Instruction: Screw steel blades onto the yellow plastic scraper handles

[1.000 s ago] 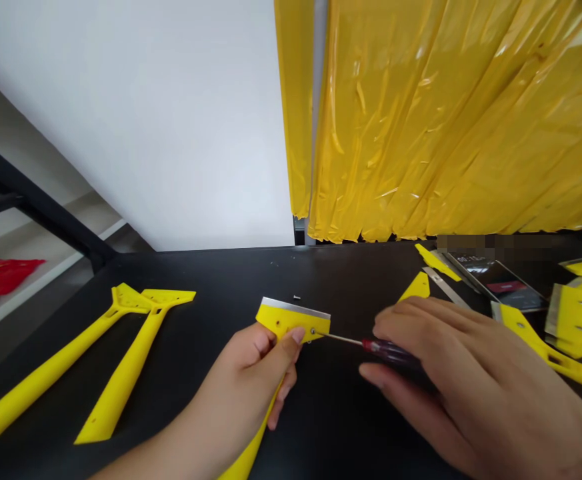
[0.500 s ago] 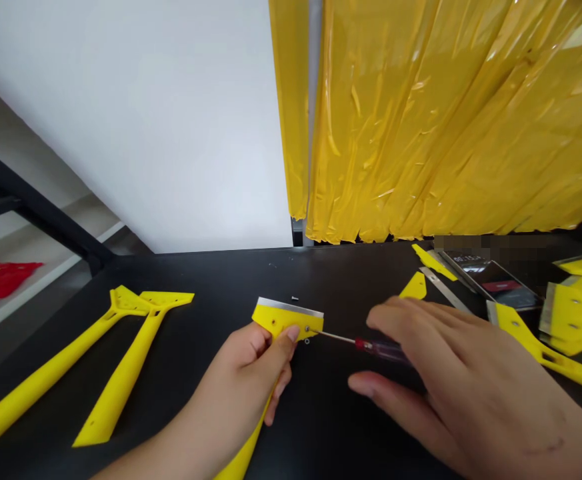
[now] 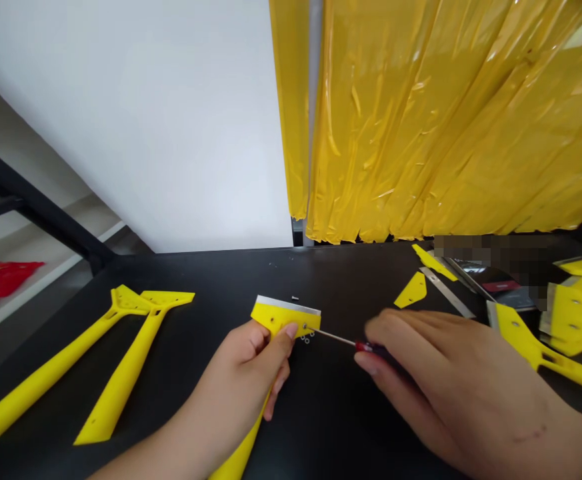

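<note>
While the left hand (image 3: 248, 373) holds a yellow plastic scraper (image 3: 283, 319) above the worktop, midway along its front edge, the fingers curl behind the head and the thumb clamps its face. The handle runs down past the palm toward the front edge.

Steel blade (image 3: 288, 305): fitted along the scraper's far edge.
Screwdriver (image 3: 371, 347): red handle, mostly hidden inside the right hand (image 3: 451, 380), whose fingers lie together over it with the thumb beneath, pinching. Its thin steel shaft (image 3: 333, 337) reaches left, the tip at a screw (image 3: 305, 327) in the scraper head.
Tiny metal rings (image 3: 307, 339): just below the head.
Small loose screw (image 3: 295, 298): on the black worktop (image 3: 195, 273), just beyond the blade.
Two yellow scrapers (image 3: 121, 360): side by side toward the left edge.
Yellow head piece (image 3: 411, 291), yellow strip (image 3: 433, 262), bare steel blade (image 3: 445, 291): near the far edge, right of center.
Blurred packet (image 3: 495, 283): beside them.
Yellow scraper (image 3: 531, 347): just beside the right hand.
Pile of yellow scrapers (image 3: 578, 313): at the right edge.
Yellow plastic sheeting (image 3: 421, 120) and white wall (image 3: 121, 120): beyond the far edge.
</note>
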A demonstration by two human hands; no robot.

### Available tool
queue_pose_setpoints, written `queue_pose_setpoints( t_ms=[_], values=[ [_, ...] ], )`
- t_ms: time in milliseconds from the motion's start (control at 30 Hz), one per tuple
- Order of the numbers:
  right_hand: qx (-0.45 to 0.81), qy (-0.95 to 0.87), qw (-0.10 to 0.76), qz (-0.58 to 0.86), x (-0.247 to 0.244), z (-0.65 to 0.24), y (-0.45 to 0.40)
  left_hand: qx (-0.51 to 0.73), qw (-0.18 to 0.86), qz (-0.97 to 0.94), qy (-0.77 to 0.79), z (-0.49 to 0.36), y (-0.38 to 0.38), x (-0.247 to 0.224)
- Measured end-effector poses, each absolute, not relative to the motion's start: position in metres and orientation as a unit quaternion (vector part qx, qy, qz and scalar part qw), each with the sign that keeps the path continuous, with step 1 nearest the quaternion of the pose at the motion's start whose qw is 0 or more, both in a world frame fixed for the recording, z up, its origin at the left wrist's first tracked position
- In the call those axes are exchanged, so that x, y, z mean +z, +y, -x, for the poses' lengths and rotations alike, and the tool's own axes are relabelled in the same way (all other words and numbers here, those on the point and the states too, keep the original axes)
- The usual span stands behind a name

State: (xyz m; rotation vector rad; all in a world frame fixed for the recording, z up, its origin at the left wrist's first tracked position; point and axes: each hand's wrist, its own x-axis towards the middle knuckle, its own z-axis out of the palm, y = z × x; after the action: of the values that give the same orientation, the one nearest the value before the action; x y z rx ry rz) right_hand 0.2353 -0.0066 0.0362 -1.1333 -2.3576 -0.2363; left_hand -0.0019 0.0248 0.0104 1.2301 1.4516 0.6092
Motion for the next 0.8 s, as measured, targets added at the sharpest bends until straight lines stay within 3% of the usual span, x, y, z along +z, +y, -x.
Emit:
queue_pose_setpoints(
  t_ms=[267,800],
  values=[
    [-0.136,-0.854,0.258,0.430,0.027,-0.236,-0.002,0.268,0.528,-0.523,0.613,0.002,0.026,0.008],
    [-0.070,-0.867,0.226,0.439,0.031,-0.236,-0.004,0.248,0.529,-0.528,0.616,0.003,0.028,0.007]
  ],
)
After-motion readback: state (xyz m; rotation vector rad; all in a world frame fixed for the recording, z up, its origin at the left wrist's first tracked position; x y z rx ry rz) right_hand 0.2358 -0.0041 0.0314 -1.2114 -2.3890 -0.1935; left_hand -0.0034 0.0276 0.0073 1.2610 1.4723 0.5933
